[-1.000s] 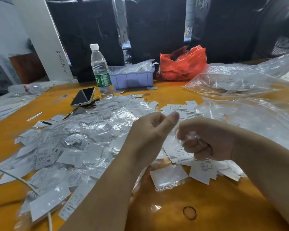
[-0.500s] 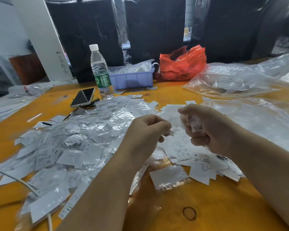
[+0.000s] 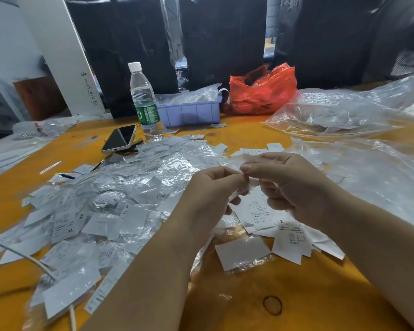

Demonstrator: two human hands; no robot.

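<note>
Small white tag (image 3: 253, 182), kinda crumpled and mostly hidden, pinched between left hand (image 3: 210, 187) and right hand (image 3: 289, 185), held up off the table.

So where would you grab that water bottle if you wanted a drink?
I'd wrap the water bottle round its clear middle, above the green wrapper, coming from the near side. It stands upright and capped; the phone lies by its left foot and the blue bin crowds its right, while only flat labels lie in front.

Left hand (image 3: 208, 194) and right hand (image 3: 294, 187) pinch a label (image 3: 252, 182)
</note>
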